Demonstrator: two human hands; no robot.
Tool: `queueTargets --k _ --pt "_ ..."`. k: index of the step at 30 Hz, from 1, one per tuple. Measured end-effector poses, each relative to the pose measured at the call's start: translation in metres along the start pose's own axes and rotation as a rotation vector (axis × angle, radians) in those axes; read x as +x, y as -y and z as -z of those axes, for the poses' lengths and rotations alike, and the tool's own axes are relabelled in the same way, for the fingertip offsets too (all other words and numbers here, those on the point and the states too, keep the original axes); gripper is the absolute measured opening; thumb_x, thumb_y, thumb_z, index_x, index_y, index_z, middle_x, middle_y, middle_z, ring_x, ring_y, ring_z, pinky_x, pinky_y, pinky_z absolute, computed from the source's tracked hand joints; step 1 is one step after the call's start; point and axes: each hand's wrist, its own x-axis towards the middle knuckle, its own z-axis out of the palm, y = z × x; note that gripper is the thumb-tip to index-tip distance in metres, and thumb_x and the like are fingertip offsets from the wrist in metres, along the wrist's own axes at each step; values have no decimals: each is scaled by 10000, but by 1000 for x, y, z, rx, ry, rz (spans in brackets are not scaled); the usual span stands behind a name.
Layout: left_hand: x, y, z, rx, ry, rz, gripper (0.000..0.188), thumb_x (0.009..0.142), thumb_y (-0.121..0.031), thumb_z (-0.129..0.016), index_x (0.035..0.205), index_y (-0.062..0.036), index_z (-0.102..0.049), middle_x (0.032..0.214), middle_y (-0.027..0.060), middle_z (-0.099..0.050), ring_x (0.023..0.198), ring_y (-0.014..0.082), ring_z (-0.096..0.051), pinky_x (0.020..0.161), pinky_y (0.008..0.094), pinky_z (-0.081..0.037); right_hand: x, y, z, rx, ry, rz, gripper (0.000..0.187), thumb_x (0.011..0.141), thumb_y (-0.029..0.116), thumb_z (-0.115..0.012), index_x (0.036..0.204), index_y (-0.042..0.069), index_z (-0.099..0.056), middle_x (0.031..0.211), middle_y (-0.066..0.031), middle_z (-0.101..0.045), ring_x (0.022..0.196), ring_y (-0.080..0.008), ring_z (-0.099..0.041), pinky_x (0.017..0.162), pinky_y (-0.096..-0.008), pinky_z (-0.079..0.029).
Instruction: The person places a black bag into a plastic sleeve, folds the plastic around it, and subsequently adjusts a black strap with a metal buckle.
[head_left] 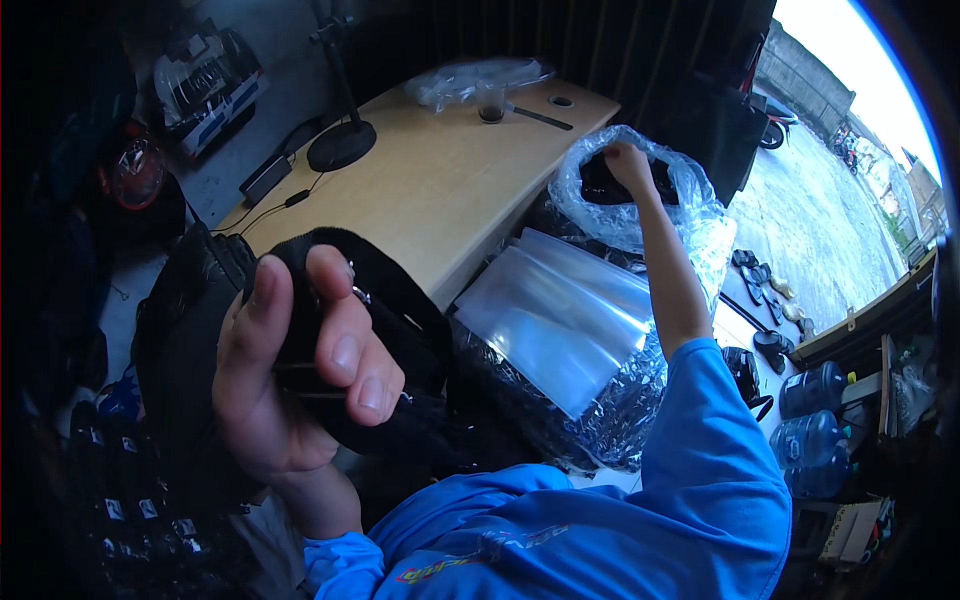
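My left hand point(300, 370) is raised close to the camera, its fingers curled round a black strap point(400, 265) with small metal fittings. The strap loops up over the hand, and more black material hangs beside and below it; its full shape is lost in the dark. My right arm stretches far forward, and my right hand point(627, 165) reaches into the mouth of a big clear plastic bag point(690, 185). Dark contents show inside that bag. The right fingers are hidden there. Flat clear plastic sleeves point(560, 310) lie just this side of the bag, on a plastic-wrapped bundle point(600, 430).
A wooden table point(420, 180) carries a black stand point(342, 145), a power adapter point(266, 178), a cup point(491, 106) and crumpled plastic point(475, 80). To the right are sandals point(770, 345) and large blue water bottles point(810, 437). Black packaged items point(130, 500) lie at lower left.
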Motion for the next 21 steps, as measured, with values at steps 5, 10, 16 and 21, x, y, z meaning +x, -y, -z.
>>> queueTargets --k 5,10,16,21 --pt "-14 -5 11 15 -88 -41 406 999 -301 -267 1127 30 -463 737 126 -599 632 262 -623 578 368 -497 -22 -42 -39 -208 318 -135 262 726 138 -583 964 82 -680 1028 -174 -632 958 -343 -606 870 -411 -471" --pt "-28 -9 11 79 -163 -87 384 996 -285 -287 1104 44 -454 724 137 -597 621 268 -624 563 380 -496 -42 -41 -40 -195 321 -316 254 758 163 -550 959 74 -677 1030 -206 -623 952 -380 -602 857 -462 -471" --pt "-17 -3 20 40 -170 -63 374 994 -279 -302 1097 43 -461 713 123 -586 605 258 -613 560 372 -496 11 -74 6 279 -113 -287 301 761 278 -606 909 25 -675 822 -236 -648 832 -341 -642 739 -373 -492" --pt "-17 -1 27 96 -227 -83 353 984 -272 -348 1080 39 -487 713 116 -578 606 248 -606 560 362 -495 47 40 93 1088 -84 -241 300 865 209 -607 1087 8 -602 783 5 -567 621 -90 -500 578 -256 -447"
